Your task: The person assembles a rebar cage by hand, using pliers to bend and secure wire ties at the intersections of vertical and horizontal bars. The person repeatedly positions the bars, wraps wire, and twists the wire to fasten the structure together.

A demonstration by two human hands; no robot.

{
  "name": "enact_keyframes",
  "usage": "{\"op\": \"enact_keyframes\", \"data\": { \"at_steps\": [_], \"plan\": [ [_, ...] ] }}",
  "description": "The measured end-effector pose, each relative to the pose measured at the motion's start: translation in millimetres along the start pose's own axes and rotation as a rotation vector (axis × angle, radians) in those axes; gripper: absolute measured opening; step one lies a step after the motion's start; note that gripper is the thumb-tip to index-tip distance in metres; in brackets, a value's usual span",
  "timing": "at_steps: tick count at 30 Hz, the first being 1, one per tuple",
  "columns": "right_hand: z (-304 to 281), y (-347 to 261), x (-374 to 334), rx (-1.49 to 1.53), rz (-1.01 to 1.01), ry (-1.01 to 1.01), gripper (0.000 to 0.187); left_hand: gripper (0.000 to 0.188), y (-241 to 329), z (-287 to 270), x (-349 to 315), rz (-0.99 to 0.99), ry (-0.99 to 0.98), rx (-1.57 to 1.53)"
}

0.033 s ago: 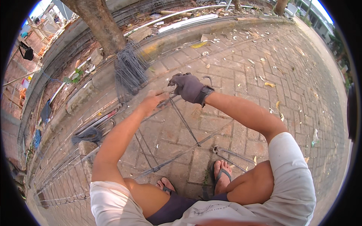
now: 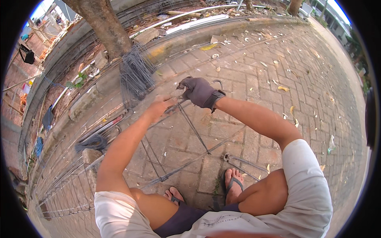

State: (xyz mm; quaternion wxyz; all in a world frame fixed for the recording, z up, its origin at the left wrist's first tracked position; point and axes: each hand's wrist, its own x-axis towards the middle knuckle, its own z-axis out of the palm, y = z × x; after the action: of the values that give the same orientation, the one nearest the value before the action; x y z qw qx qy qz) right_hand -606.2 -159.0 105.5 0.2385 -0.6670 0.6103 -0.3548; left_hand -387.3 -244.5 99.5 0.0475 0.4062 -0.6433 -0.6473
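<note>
A rebar frame [image 2: 193, 156] of long bars and thin cross rods stands in front of me, slanting from lower left to upper right. At its far bar, my bare left hand [image 2: 159, 107] is closed, with its fingertips pinched near a joint; what they grip is hidden. Close by on the right, my right hand [image 2: 199, 92], in a dark glove, is curled shut beside the same joint. Its fingers hide what they hold. A curved metal hook end [image 2: 218, 82] shows just beyond the glove. Pincers [image 2: 227, 157] lie on the paving by my right foot.
A thick bundle of grey tie wire [image 2: 137, 73] leans by the tree trunk [image 2: 105, 29]. A smaller wire coil [image 2: 92, 142] and a concrete block [image 2: 91, 155] sit at the left, among long steel bars. A curb [image 2: 174, 47] runs along the far side.
</note>
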Motion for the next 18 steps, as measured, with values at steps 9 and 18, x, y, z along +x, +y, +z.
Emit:
{"op": "enact_keyframes", "data": {
  "at_steps": [9,18],
  "plan": [
    [-16,20,10,0.665,0.403,0.067,0.031,0.036,-2,-6,5,0.092,-0.072,0.048],
    [-15,40,-51,0.865,0.75,0.262,0.017,0.032,-7,-8,8,0.104,-0.076,-0.045]
  ]
}}
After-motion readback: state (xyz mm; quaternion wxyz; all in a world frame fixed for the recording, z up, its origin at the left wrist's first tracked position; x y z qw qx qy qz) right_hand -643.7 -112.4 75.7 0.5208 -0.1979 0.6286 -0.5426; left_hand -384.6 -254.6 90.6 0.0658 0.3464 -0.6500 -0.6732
